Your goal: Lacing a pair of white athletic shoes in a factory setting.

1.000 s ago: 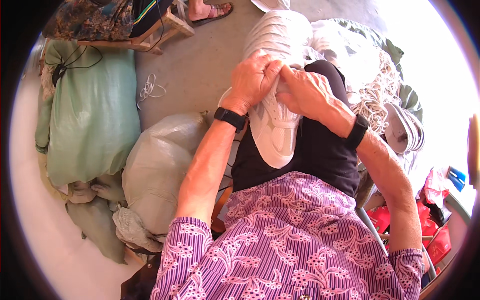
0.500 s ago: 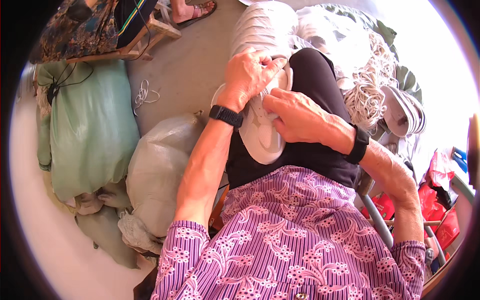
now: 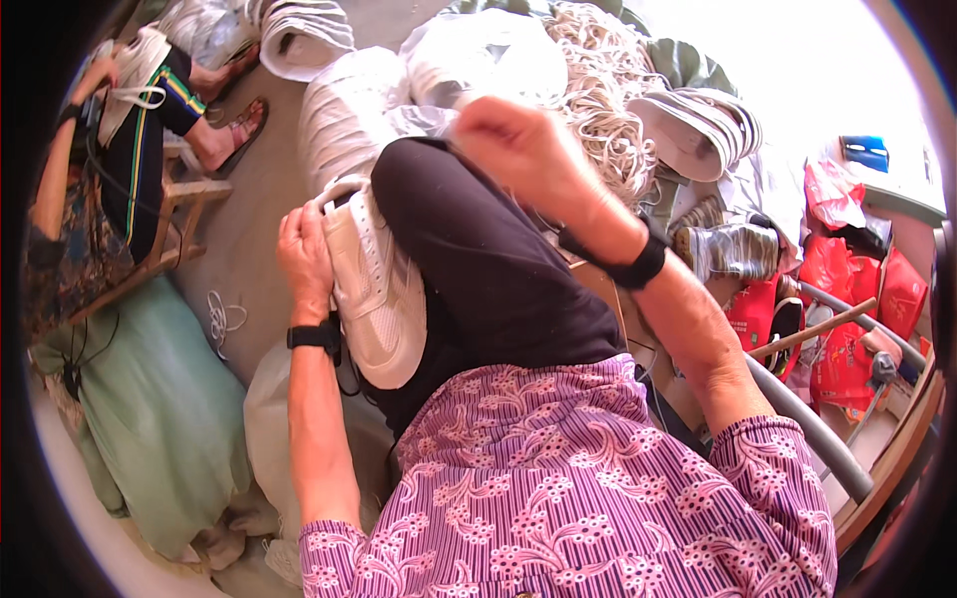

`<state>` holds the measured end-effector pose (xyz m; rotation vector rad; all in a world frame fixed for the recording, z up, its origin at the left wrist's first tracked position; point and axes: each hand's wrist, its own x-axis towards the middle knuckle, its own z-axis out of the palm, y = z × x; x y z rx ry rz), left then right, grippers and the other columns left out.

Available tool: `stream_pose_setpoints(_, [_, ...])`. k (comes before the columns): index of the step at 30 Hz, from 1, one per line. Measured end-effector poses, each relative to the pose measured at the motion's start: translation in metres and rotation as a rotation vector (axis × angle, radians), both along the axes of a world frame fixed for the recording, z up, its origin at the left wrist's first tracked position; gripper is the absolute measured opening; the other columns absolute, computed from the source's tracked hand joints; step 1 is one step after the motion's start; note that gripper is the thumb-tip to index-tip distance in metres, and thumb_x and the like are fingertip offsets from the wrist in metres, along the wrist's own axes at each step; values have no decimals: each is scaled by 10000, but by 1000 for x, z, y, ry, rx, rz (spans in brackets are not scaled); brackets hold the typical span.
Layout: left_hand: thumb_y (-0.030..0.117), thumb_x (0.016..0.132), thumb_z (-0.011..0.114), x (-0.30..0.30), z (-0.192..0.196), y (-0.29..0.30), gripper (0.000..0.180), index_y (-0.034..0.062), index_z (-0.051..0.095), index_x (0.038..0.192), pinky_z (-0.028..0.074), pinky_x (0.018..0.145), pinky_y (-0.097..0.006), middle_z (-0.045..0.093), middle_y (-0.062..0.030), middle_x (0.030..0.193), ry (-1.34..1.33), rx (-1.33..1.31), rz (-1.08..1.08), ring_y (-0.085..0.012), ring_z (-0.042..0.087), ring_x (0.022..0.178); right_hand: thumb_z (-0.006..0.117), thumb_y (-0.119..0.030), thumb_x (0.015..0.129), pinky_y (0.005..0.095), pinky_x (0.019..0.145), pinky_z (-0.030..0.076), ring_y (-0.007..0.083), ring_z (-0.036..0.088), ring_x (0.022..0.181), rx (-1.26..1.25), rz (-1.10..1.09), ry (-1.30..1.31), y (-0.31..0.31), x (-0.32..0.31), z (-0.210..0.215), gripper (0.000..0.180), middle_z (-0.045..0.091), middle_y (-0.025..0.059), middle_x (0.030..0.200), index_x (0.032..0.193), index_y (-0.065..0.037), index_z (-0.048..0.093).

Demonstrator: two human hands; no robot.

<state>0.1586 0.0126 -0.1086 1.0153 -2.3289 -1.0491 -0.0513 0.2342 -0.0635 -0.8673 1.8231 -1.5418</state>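
Here the white shoe (image 3: pixel 374 299) lies in the left hand's (image 3: pixel 304 261) grip.

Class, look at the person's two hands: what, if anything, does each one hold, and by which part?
The left hand grips the white shoe by its upper side edge, against the thigh. The right hand is raised and blurred; whether it holds anything cannot be told.

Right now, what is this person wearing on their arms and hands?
Both hands are bare, no gloves. Each wrist carries a black band: left wrist band, right wrist band. Purple sleeves with a white flower and stripe pattern cover the upper arms; the forearms are uncovered.
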Motion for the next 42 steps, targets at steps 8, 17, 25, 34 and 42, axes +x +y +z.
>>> stream_pose_setpoints(8, [205, 953, 472, 2, 13, 1, 272, -23, 529, 815, 389, 655, -257, 478, -36, 745, -5, 188, -15, -108, 437, 703, 548, -168, 726, 399, 705, 487, 321, 615, 742, 875, -204, 285, 139, -101, -183, 183, 641, 173, 780, 833, -90, 675])
stream_pose_setpoints(17, [199, 957, 441, 2, 38, 11, 274, -26, 531, 829, 405, 685, -290, 500, -81, 796, -144, 28, 3, -166, 466, 709, 603, -229, 775, 356, 704, 488, 254, 625, 755, 691, -288, 206, 149, -66, -215, 242, 658, 108, 799, 936, -58, 663])
stream_pose_setpoints(25, [160, 914, 520, -44, 97, 49, 179, 3, 591, 863, 414, 583, -282, 538, -50, 778, -93, -487, -182, -141, 504, 648, 588, -39, 851, 192, 701, 435, 39, 525, 760, -119, -471, -343, 108, -35, -64, 99, 604, -27, 824, 936, -26, 637])
stream_pose_setpoints(34, [417, 968, 398, -97, 132, 134, 506, -6, 643, 838, 421, 584, -223, 550, 5, 670, -232, 1052, -609, -61, 478, 585, 611, 37, 744, 327, 617, 484, 282, 616, 693, -449, 29, 26, 57, 61, 86, 146, 608, 105, 752, 864, -46, 610])
stream_pose_setpoints(42, [264, 955, 434, -85, 154, 127, 249, 57, 524, 849, 391, 648, -324, 451, -4, 701, 425, 1628, -370, -142, 458, 633, 538, 13, 768, 388, 585, 480, 325, 593, 684, -282, 408, -69, 74, 95, 103, 157, 578, 114, 762, 919, -26, 554])
